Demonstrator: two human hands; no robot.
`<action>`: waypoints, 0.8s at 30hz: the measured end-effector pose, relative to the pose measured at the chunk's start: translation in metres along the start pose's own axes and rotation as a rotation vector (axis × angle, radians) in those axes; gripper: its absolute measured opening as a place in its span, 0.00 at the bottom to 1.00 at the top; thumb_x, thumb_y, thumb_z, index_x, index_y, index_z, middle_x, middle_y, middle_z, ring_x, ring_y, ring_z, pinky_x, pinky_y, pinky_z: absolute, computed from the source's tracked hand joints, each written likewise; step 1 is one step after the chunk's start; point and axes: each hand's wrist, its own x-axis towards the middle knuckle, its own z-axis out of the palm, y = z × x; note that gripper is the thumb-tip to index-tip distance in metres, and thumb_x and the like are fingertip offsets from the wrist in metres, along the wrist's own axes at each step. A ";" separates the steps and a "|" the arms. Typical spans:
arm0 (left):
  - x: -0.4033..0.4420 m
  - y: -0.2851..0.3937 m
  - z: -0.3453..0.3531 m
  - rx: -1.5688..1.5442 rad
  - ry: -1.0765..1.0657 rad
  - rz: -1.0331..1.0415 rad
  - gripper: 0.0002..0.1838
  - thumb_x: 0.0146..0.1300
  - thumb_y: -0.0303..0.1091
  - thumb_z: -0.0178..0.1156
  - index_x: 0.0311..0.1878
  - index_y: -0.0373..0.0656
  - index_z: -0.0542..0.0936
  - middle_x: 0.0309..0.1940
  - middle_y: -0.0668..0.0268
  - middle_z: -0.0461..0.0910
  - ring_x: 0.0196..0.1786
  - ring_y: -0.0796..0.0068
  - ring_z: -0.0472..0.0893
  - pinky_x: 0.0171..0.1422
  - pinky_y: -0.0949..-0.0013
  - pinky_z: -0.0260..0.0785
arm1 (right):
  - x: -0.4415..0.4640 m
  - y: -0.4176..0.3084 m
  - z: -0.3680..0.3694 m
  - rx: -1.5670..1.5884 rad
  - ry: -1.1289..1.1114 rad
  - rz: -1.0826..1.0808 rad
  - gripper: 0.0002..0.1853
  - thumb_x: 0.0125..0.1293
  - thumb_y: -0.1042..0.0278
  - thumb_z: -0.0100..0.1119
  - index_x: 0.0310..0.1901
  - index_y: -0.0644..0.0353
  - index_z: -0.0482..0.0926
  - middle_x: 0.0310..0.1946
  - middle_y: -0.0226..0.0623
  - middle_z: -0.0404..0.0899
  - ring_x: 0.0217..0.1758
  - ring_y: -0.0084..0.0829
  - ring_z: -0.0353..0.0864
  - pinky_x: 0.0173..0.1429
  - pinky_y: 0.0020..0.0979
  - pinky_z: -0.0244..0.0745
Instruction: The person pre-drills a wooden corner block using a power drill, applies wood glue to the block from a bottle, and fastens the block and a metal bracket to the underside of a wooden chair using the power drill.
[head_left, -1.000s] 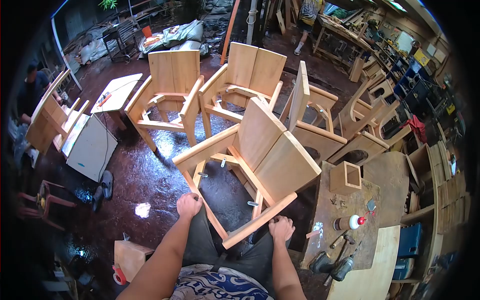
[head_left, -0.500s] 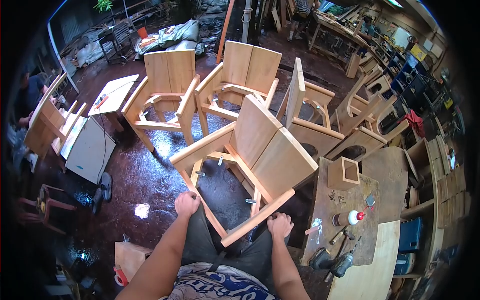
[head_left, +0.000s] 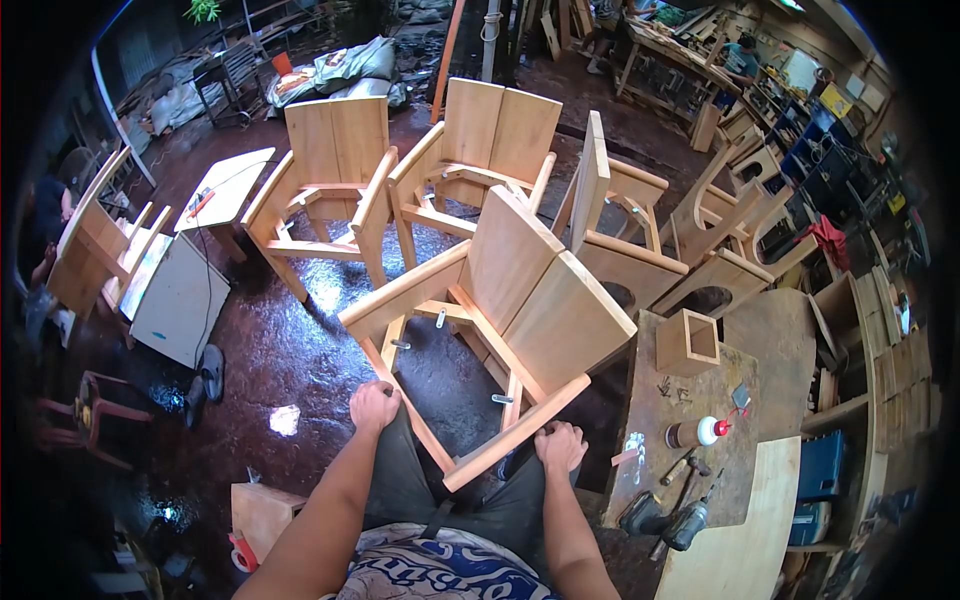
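Observation:
In front of me stands a wooden armchair frame (head_left: 570,320) with a two-board backrest and an open seat. Small metal brackets (head_left: 502,399) are fixed inside its seat rails. My left hand (head_left: 375,406) rests on my left knee with the fingers curled in, close beside the lower front rail. On the other knee lies my right hand (head_left: 560,447), also curled, just right of the chair's armrest (head_left: 517,433). Neither hand shows anything in its grip, though the fingertips are partly hidden.
To my right a workbench (head_left: 735,375) carries a wooden box (head_left: 688,343), a glue bottle (head_left: 697,432), a hammer (head_left: 688,480) and a cordless drill (head_left: 688,522). Behind stand several more armchairs (head_left: 340,140). A white-topped table (head_left: 225,190) is at left. Other people work farther off.
My hands and the near chair hold still. In the background, the people at the far left and upper right have shifted slightly.

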 end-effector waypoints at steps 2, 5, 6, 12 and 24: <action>0.000 0.000 0.000 0.005 -0.002 0.005 0.18 0.61 0.52 0.66 0.47 0.52 0.93 0.55 0.63 0.88 0.62 0.55 0.83 0.70 0.55 0.74 | -0.001 -0.002 -0.004 0.006 -0.012 0.009 0.15 0.61 0.51 0.65 0.45 0.45 0.93 0.53 0.26 0.89 0.63 0.36 0.80 0.66 0.50 0.70; 0.000 -0.001 0.001 0.006 0.005 0.012 0.18 0.61 0.51 0.66 0.47 0.52 0.93 0.55 0.63 0.88 0.62 0.55 0.83 0.70 0.55 0.74 | -0.001 -0.002 -0.005 0.014 -0.023 0.016 0.15 0.62 0.51 0.65 0.45 0.45 0.93 0.54 0.26 0.89 0.64 0.36 0.80 0.67 0.50 0.70; -0.001 -0.001 0.002 -0.003 0.023 0.015 0.18 0.61 0.51 0.66 0.46 0.52 0.93 0.53 0.62 0.89 0.61 0.56 0.83 0.70 0.55 0.74 | -0.001 -0.001 -0.004 0.013 -0.022 0.018 0.15 0.62 0.51 0.65 0.45 0.45 0.93 0.54 0.26 0.89 0.64 0.36 0.80 0.67 0.50 0.70; 0.000 -0.001 0.003 0.003 0.034 0.017 0.17 0.62 0.50 0.66 0.45 0.51 0.93 0.51 0.62 0.89 0.61 0.56 0.84 0.70 0.55 0.74 | 0.000 -0.002 -0.003 0.000 -0.024 0.021 0.15 0.62 0.50 0.66 0.45 0.43 0.93 0.53 0.28 0.90 0.64 0.36 0.81 0.68 0.50 0.71; -0.001 -0.001 0.002 -0.001 0.035 0.024 0.17 0.61 0.50 0.66 0.44 0.51 0.92 0.50 0.61 0.89 0.59 0.56 0.84 0.68 0.54 0.74 | 0.001 -0.001 -0.002 0.014 -0.036 0.021 0.15 0.61 0.51 0.66 0.45 0.43 0.93 0.53 0.28 0.90 0.65 0.37 0.80 0.69 0.50 0.70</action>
